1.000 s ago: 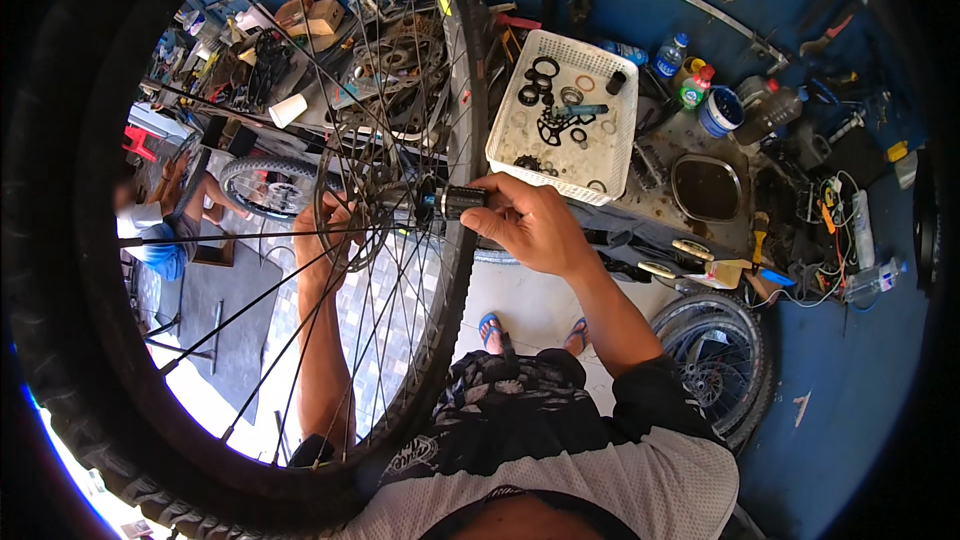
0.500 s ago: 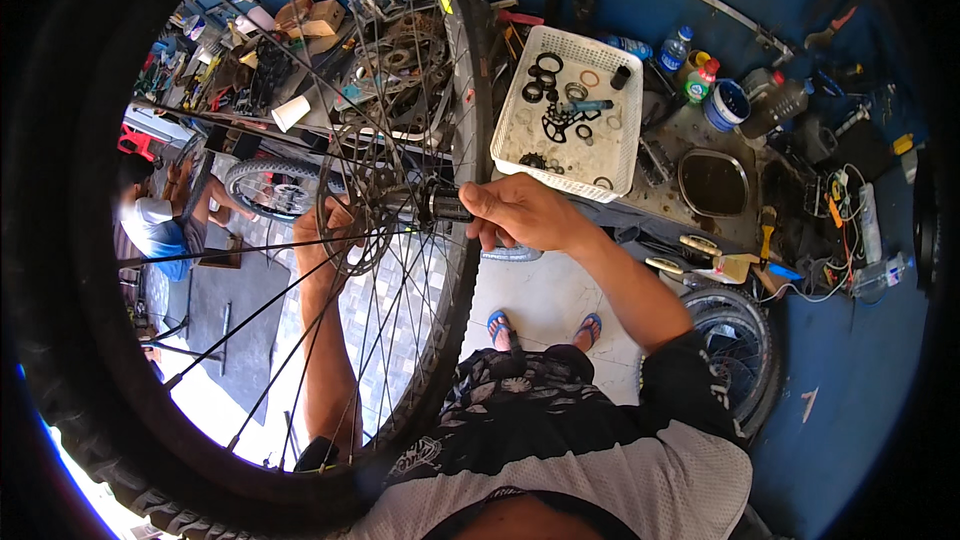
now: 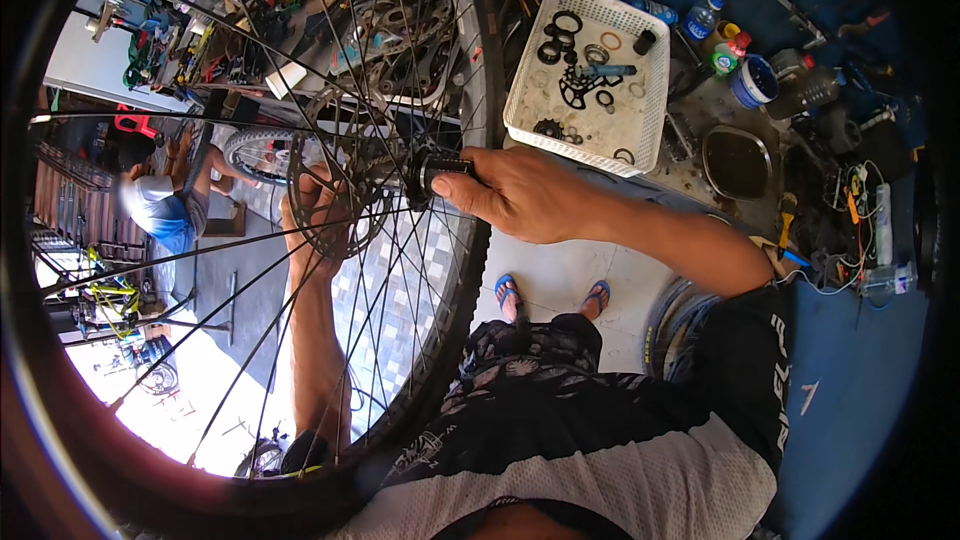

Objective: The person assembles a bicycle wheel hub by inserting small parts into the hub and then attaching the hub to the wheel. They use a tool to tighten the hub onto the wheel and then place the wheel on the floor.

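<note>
Wheel: the big knobbly-tyred wheel (image 3: pixel 488 80) stands on edge across the person's left side; hub (image 3: pixel 388 170) roughly chest-front, with the disc rotor (image 3: pixel 325 125) on its left.
Right hand: right hand (image 3: pixel 520 195) at the hub's right end, thumb and fingers clamped on a black ridged cylinder (image 3: pixel 448 166). Fully seated or not, cannot tell.
Left hand: left hand (image 3: pixel 325 210) behind rotor and spokes, fingers curled; clamped or only touching, cannot tell.
Slip risk: the cylinder could skid out and fall to the floor; cause, a short pinch on a small, possibly greasy part.
Skew risk: cylinder and hub could bind or scuff if pushed together off-axis; cause, the wheel leaning or turning in the left hand.
Pinch risk: left fingers could catch among rotor and spokes if the wheel spins.
Knock risk: a raised right forearm could bump the white basket (image 3: pixel 585 154) near the desk edge and scatter its rings and cogs.
Desk: stained desk (image 3: pixel 705 100) carries the basket, a rounded metal dish (image 3: pixel 738 165), capped bottles (image 3: pixel 702 18), a blue tub (image 3: pixel 755 82).
Room: blue wall (image 3: pixel 850 370), pale tiled floor (image 3: pixel 540 270), stacked tyres (image 3: pixel 675 330) at right; a seated person (image 3: pixel 160 205) beyond the spokes.
</note>
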### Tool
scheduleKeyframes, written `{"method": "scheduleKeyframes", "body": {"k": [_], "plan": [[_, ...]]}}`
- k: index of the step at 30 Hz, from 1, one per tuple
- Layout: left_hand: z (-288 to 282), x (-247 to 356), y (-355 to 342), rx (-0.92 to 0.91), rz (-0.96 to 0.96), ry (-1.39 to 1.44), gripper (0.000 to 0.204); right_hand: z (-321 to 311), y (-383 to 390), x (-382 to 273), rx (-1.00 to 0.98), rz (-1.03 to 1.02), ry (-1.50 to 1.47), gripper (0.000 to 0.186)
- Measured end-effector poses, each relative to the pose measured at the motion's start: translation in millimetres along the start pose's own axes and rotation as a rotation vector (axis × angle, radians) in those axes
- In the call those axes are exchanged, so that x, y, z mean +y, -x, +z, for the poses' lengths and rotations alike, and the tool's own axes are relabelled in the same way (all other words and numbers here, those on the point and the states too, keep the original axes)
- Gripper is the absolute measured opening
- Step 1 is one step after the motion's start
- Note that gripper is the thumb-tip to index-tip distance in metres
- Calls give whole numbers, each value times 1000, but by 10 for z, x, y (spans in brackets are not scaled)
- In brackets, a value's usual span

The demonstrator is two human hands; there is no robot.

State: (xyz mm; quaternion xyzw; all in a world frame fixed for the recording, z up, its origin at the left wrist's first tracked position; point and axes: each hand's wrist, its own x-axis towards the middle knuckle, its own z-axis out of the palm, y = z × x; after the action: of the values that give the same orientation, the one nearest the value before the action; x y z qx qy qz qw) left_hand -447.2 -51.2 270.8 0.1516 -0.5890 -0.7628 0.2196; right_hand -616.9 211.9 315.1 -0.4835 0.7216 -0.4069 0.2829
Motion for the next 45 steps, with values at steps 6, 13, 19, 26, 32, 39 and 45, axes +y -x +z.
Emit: {"method": "scheduleKeyframes", "body": {"k": [6,13,19,26,32,39,45], "plan": [[-39,-79,-78,-11,65,-6,8,-119,-93,60,215,-477,671,52],[-69,-82,-65,38,-4,77,9,-164,-130,124,455,-822,1123,25],[-32,-149,-124,19,24,33,7,99,179,-25,406,-323,343,61],[16,-89,-20,55,-48,-13,21,435,49,-120,504,-104,-314,50],[-30,-130,-1,2,-18,5,8,509,15,-142,547,35,-336,46],[6,-120,11,38,-20,10,13,528,-22,-186,590,56,-276,47],[91,-62,25,93,-19,-55,12,508,-47,-209,600,36,-294,47]]}}
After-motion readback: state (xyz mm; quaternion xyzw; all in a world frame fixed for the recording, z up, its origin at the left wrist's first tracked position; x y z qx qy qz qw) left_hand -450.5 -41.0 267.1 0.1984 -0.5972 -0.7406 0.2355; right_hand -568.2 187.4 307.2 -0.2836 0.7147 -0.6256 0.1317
